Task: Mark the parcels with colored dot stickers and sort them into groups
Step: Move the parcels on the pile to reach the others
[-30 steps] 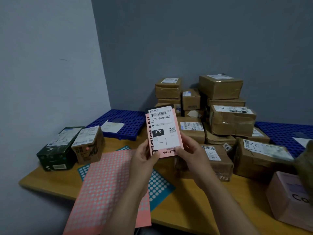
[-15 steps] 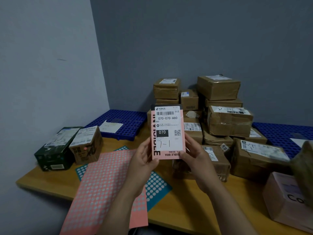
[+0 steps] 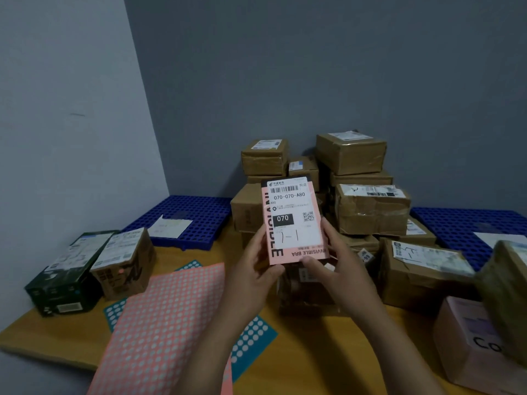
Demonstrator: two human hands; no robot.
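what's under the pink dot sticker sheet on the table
A teal dot sticker sheet lies under the pink dot sticker sheet; its corners stick out at the far, left and right sides. Its middle is covered, so anything else beneath cannot be seen.

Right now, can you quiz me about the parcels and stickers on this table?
1. True or false: the left hand and right hand both hold the pink parcel.
2. The pink sticker sheet lies: A over the teal sticker sheet, B under it, C apart from it.
3. Fill in: the label shows, in its black box, the number ___.
Key: 1 true; 2 A; 3 070.
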